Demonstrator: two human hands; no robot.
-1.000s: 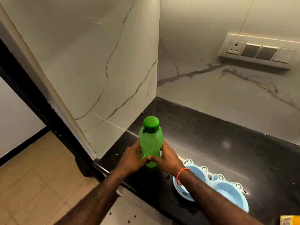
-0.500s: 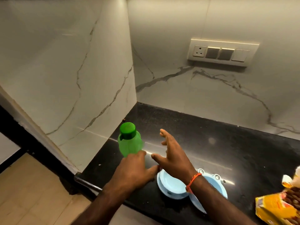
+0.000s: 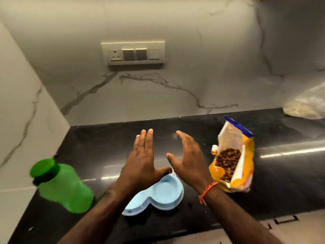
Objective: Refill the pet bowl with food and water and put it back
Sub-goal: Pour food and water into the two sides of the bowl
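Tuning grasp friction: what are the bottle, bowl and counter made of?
Bottle: translucent green plastic, likely; light passes through. Bowl: matte pale-blue moulded plastic, probably. Counter: polished black stone, apparently; it mirrors light streaks.

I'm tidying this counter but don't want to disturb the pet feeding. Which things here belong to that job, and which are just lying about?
Part of the job:
blue bowl, two wells
green bottle, capped
kibble bag, open
left hand and right hand, both open, holding nothing

Just lying about:
clear plastic bag at the far right
socket panel on the wall
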